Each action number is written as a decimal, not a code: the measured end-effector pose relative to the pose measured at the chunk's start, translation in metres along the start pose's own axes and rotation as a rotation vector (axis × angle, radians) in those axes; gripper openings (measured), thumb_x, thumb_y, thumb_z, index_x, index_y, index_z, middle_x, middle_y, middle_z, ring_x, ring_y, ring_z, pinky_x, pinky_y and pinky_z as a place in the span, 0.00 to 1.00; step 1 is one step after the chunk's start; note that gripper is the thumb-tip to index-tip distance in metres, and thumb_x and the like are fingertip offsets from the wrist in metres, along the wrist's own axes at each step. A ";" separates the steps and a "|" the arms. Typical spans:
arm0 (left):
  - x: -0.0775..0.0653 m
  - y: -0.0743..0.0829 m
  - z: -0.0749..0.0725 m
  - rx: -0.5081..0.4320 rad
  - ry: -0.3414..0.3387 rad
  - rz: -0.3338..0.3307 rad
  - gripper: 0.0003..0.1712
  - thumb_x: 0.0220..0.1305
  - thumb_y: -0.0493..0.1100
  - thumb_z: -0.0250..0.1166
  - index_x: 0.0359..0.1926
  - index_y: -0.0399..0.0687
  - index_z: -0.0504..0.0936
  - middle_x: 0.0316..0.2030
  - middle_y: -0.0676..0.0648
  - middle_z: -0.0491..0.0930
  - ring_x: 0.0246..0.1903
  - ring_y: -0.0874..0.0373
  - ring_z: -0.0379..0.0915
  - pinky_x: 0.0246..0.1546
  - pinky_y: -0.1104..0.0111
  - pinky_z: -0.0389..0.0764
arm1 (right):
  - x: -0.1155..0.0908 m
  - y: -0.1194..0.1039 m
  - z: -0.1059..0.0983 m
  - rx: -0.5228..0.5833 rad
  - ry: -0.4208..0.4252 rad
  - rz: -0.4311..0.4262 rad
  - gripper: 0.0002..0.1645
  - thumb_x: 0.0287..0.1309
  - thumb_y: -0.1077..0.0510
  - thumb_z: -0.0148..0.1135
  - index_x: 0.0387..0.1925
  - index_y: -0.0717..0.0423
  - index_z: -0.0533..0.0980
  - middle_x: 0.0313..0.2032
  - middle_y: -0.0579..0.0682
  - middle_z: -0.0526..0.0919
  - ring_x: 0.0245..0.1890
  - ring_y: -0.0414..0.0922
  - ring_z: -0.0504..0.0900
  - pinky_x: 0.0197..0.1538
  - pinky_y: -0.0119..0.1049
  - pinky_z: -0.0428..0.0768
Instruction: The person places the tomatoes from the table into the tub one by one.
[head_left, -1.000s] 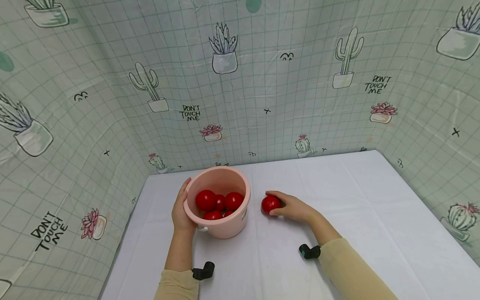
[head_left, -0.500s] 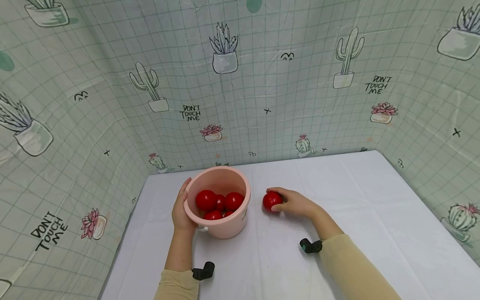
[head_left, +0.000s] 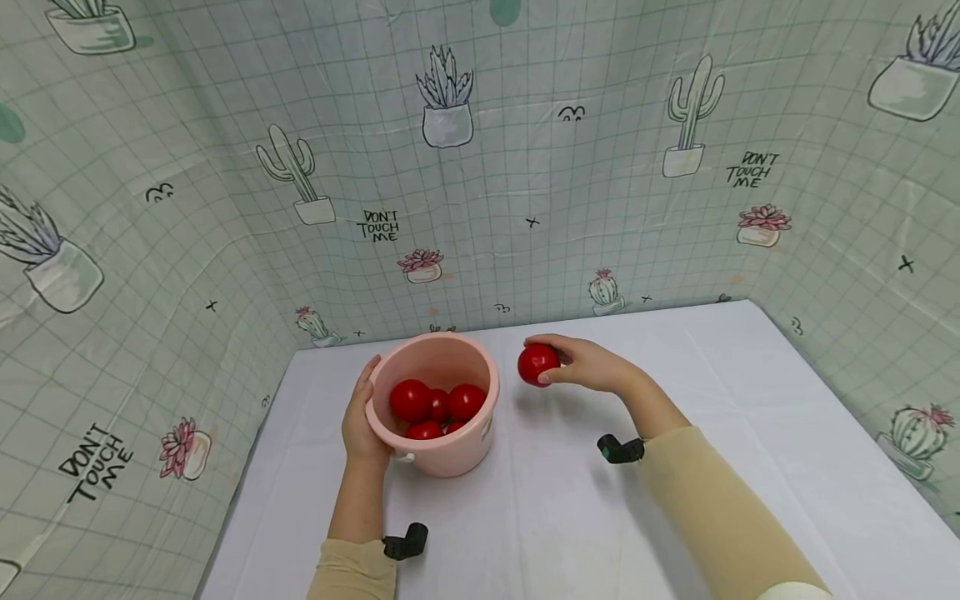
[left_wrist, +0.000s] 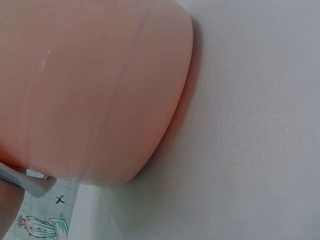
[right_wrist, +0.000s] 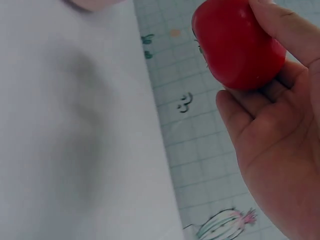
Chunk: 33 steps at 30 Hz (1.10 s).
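A pink bucket (head_left: pixel 457 454) stands on the white tabletop, with several glossy red tomatoes (head_left: pixel 410 401) inside it. At its left side my left hand (head_left: pixel 365 429) holds the outer wall just under the rim; the left wrist view has mostly the bucket's wall (left_wrist: pixel 100 85). To the right of the bucket, my right hand (head_left: pixel 588 364) grips one more red tomato (head_left: pixel 537 365) between thumb and fingers, raised off the table. Up close in the right wrist view, this tomato (right_wrist: pixel 237 45) is smooth, with the thumb on one side and fingers beneath.
White cloth (head_left: pixel 570 517) covers the table. Behind and along both sides hangs a grid-patterned curtain (head_left: pixel 510 183) printed with cacti. Black wrist devices (head_left: pixel 406 542) sit on both forearms. A grey handle hinge (left_wrist: pixel 37 182) shows on the bucket's side.
My right hand has lifted the red tomato off the table, moving it up and away towards the back. The left hand and the bucket have stayed in place.
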<state>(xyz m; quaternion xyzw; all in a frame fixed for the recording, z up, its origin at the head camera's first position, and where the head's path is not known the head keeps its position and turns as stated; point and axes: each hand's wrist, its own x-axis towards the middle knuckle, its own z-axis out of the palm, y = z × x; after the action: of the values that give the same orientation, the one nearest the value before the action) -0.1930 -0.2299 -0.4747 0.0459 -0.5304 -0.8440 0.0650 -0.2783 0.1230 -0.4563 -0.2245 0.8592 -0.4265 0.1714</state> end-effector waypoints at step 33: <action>0.000 0.001 0.001 -0.009 0.008 -0.007 0.26 0.76 0.49 0.38 0.71 0.64 0.66 0.70 0.58 0.65 0.71 0.59 0.57 0.75 0.56 0.58 | 0.043 -0.104 -0.044 -0.070 -0.109 -0.124 0.39 0.55 0.44 0.69 0.68 0.28 0.66 0.64 0.42 0.73 0.61 0.49 0.73 0.56 0.47 0.81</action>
<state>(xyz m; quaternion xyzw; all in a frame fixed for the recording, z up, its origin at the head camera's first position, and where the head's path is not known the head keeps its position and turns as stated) -0.1930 -0.2290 -0.4737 0.0506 -0.5261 -0.8465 0.0643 -0.3113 0.0730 -0.3509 -0.3060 0.8475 -0.3930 0.1832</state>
